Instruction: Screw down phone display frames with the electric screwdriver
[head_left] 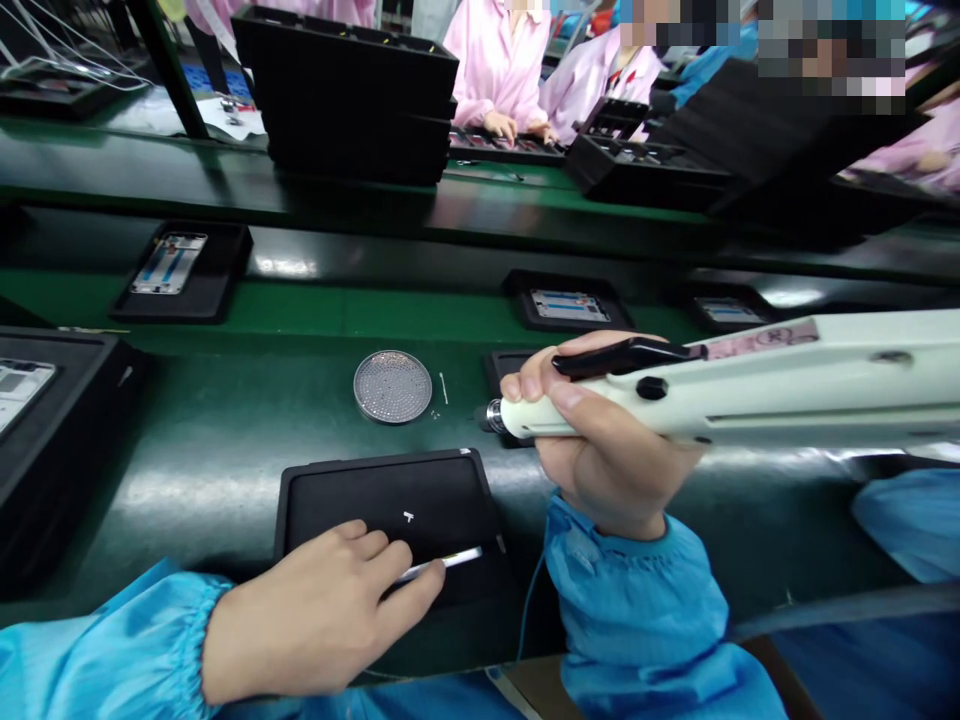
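Observation:
My right hand [607, 430] is wrapped round a pale green electric screwdriver [757, 385] with a black lever along its top. The screwdriver lies nearly level, its tip [491, 416] pointing left above the bench. Lower down, my left hand [330, 600] is closed, thumb and fingers pinching a thin, silvery-white, bar-like piece [461, 556]; its exact kind is not clear. That piece is over a black tray [322, 490], which has a small white bit [409, 517] on its surface. Beyond the tray, a round dish [392, 387] holds tiny screw-like parts in a perforated pattern.
A cotton swab [443, 388] and tiny specks lie beside the dish. Phone frames sit in black trays at the back [180, 275] [566, 300]. A stack of black trays [345, 100] rises behind; another stands left [60, 440]. Co-workers in pink [499, 70] sit opposite.

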